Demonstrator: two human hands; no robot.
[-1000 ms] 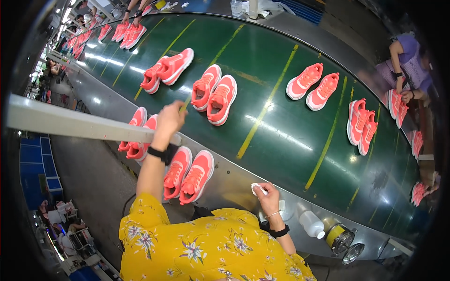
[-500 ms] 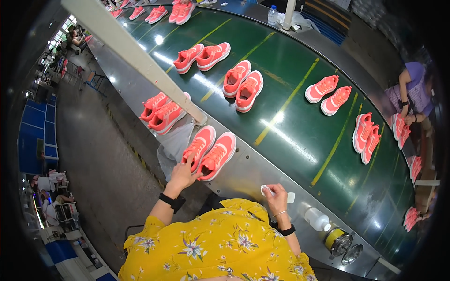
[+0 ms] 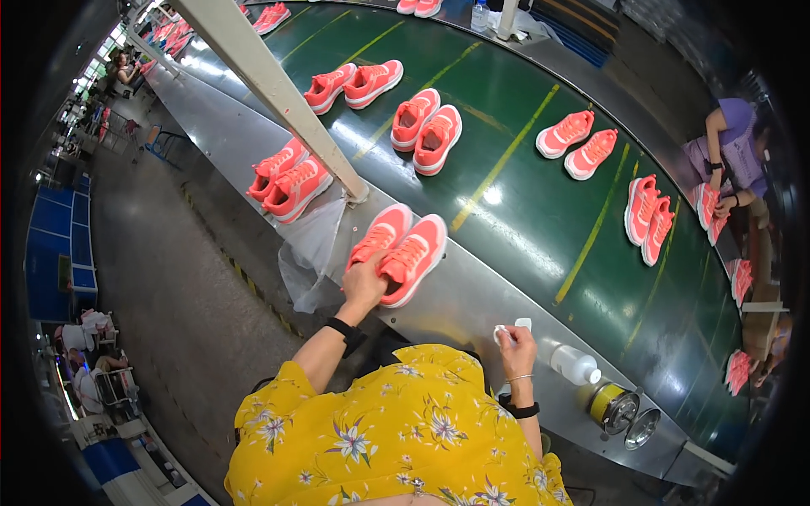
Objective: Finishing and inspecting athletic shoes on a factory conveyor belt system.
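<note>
A pair of coral shoes (image 3: 396, 250) is gripped at the heels by the left hand (image 3: 364, 285), fingers closed on it; the pair lies on the metal edge (image 3: 472, 295) beside the green belt (image 3: 540, 169). A small white piece (image 3: 503, 331) is pinched in the right hand (image 3: 516, 346), near a white bottle (image 3: 575, 366)

Coral-pink sneakers (image 3: 396, 251) with white soles on dark green conveyor belt (image 3: 540, 194) with yellow lines; yellow floral shirt (image 3: 396, 430) below belt.
</note>
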